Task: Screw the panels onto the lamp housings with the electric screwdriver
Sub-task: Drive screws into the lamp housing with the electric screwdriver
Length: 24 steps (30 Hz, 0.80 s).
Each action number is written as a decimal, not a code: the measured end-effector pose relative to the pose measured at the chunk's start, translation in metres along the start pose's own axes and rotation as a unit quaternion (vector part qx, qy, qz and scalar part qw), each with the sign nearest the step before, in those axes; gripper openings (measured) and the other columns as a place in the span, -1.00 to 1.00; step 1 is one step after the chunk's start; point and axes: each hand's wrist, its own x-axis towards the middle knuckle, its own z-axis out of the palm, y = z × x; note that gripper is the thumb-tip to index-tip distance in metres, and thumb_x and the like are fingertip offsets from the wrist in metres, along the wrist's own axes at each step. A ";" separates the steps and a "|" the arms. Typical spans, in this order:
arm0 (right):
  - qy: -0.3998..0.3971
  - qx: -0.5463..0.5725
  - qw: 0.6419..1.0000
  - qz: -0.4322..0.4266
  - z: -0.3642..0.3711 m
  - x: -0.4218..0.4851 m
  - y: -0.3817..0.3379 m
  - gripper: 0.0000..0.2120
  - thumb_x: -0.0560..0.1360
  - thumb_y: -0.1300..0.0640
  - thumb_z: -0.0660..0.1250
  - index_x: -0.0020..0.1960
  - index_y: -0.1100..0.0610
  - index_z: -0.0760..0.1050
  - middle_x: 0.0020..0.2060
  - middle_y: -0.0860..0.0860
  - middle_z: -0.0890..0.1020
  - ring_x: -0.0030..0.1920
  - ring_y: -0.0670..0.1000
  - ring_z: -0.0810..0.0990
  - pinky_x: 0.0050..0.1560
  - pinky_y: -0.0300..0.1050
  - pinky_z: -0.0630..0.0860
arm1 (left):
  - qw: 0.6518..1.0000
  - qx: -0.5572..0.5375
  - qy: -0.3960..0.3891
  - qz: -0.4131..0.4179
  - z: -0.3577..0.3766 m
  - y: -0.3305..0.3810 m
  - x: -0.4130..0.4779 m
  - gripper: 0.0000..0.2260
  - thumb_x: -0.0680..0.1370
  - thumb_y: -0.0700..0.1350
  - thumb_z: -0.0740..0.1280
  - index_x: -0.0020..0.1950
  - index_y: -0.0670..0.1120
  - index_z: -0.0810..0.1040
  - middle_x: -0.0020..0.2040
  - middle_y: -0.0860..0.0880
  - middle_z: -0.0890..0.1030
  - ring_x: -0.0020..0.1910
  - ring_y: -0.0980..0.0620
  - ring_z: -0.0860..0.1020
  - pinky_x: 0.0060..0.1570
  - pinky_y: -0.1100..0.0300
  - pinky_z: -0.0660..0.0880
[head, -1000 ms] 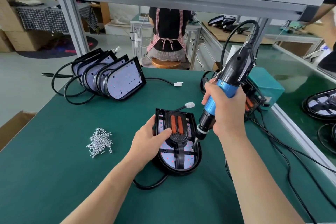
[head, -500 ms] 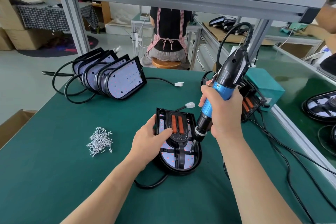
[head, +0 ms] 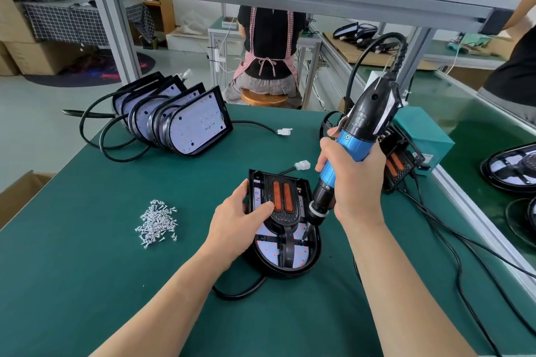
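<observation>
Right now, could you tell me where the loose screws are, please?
In the head view, the screws lie piled on the green mat, left of the left hand, nearer us than the standing lamp housings.

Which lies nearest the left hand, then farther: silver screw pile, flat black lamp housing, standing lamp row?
1. Flat black lamp housing: held by the left hand.
2. Silver screw pile: to its left.
3. Standing lamp row: far back left.
</observation>
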 end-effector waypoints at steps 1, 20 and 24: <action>-0.003 -0.003 1.000 -0.003 0.000 0.000 0.001 -0.87 0.39 0.27 0.34 -0.09 0.19 0.44 -0.50 0.00 0.48 -0.47 -0.05 0.45 -0.37 -0.27 0.45 | 1.000 -0.002 0.000 0.002 0.000 0.000 0.000 -0.60 0.40 0.14 0.34 0.25 0.26 0.52 -0.03 0.17 0.72 0.02 0.01 0.67 0.20 -0.07 0.54; -0.131 0.023 0.991 0.011 -0.006 -0.001 -0.001 -0.85 0.33 0.26 0.34 -0.29 0.03 0.47 -0.46 0.04 0.48 -0.42 0.02 0.40 -0.29 -0.20 0.42 | 1.000 -0.028 -0.002 0.010 0.003 -0.001 0.001 -0.58 0.40 0.13 0.36 0.26 0.24 0.52 -0.01 0.14 0.72 0.03 0.00 0.68 0.19 -0.10 0.55; -0.141 0.045 0.989 0.030 -0.009 -0.001 -0.008 -0.83 0.35 0.25 0.36 -0.25 -0.03 0.52 -0.45 0.07 0.48 -0.40 0.05 0.40 -0.27 -0.13 0.41 | 1.000 -0.020 -0.002 0.002 0.001 0.003 -0.003 -0.59 0.40 0.13 0.36 0.26 0.23 0.53 -0.01 0.17 0.72 0.05 0.03 0.67 0.21 -0.08 0.54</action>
